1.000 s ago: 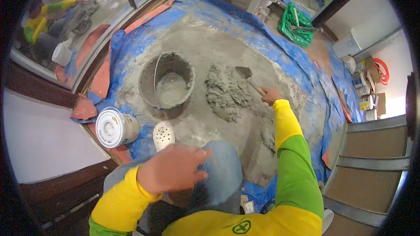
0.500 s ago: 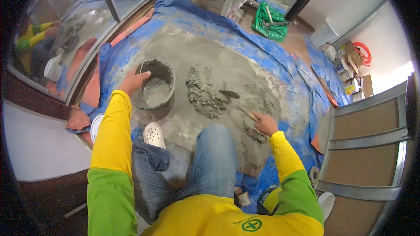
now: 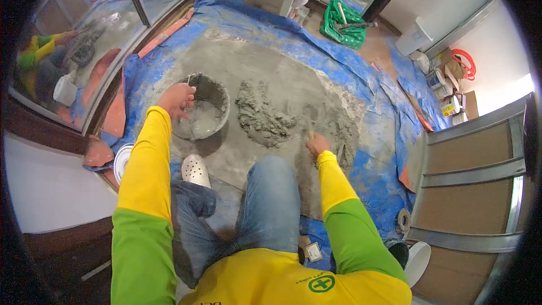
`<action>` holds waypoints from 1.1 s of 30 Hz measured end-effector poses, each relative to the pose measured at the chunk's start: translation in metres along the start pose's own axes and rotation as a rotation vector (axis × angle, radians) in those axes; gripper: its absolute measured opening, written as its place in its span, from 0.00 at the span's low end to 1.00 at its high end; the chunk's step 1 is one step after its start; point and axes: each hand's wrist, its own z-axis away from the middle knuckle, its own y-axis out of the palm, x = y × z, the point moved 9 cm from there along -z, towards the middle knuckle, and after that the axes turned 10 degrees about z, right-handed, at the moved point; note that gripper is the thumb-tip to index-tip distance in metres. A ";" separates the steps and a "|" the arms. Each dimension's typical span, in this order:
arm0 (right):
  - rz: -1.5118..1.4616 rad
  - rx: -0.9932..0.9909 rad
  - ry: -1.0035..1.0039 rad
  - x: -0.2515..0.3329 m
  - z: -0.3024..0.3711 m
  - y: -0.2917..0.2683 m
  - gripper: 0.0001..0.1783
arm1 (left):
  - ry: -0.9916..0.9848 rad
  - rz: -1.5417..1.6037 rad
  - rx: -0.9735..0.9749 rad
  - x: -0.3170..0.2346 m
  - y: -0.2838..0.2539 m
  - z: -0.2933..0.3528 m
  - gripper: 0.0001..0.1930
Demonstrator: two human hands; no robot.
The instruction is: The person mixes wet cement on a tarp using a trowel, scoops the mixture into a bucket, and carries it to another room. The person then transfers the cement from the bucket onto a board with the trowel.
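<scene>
My left hand (image 3: 176, 100) is at the left side of a black bucket (image 3: 224, 107), its fingers closed around the thin wire handle. Inside the bucket is a little grey, wet-looking mix (image 3: 204, 117). In my right hand (image 3: 318, 144) is the light handle of a trowel (image 3: 311, 135); its blade is smeared by motion over the mortar. Left of the trowel lies a lumpy heap of wet grey mortar (image 3: 261, 118), between it and the bucket. Rougher mortar (image 3: 343, 135) spreads beyond my right hand.
Blue tarp (image 3: 384, 152) covers the floor around the mortar. A white clog (image 3: 195, 170) is on my left foot near the bucket. Glass panels (image 3: 73, 39) stand at left, a metal-framed panel (image 3: 474, 181) at right. A green bag (image 3: 344, 31) lies at the far side.
My right hand has moved left with the trowel, toward the mortar heap. The fingers of my left hand have shifted at the bucket's handle, which now stands more upright.
</scene>
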 end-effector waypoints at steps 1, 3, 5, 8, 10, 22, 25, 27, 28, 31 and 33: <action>-0.101 -0.054 -0.050 -0.020 -0.006 0.000 0.23 | 0.008 -0.002 0.068 -0.006 0.025 -0.008 0.14; -0.216 -0.091 -0.125 -0.007 -0.003 0.002 0.25 | 0.013 -0.013 0.104 -0.006 0.037 -0.015 0.14; -0.341 0.246 -0.067 0.045 0.022 0.026 0.27 | -0.004 -0.067 0.088 0.003 0.017 -0.012 0.11; -0.199 0.015 -0.385 0.119 0.089 -0.038 0.30 | -0.040 -0.107 0.018 0.014 -0.017 -0.005 0.13; -0.125 -0.123 -0.432 0.098 0.117 -0.057 0.32 | -0.041 -0.153 0.045 0.011 -0.005 -0.014 0.14; -0.040 -0.020 -0.096 -0.022 0.191 -0.036 0.33 | 0.081 -0.419 -0.037 0.021 -0.016 -0.012 0.12; -0.056 -0.094 -0.089 -0.066 0.189 -0.004 0.32 | 0.179 -0.513 -0.044 0.028 -0.018 -0.044 0.11; -0.107 -0.231 -0.207 -0.076 0.177 0.014 0.32 | 0.270 -0.620 -0.051 0.040 -0.051 -0.086 0.10; -0.243 -0.184 -0.211 -0.074 0.164 0.032 0.28 | 0.549 -0.895 -0.033 0.028 -0.071 -0.095 0.11; -0.576 0.080 -0.017 -0.052 0.180 0.043 0.23 | 0.783 -1.280 0.024 0.044 -0.078 -0.096 0.12; -0.767 0.251 0.193 -0.056 0.196 0.040 0.22 | 0.780 -1.372 0.067 0.049 -0.055 -0.094 0.13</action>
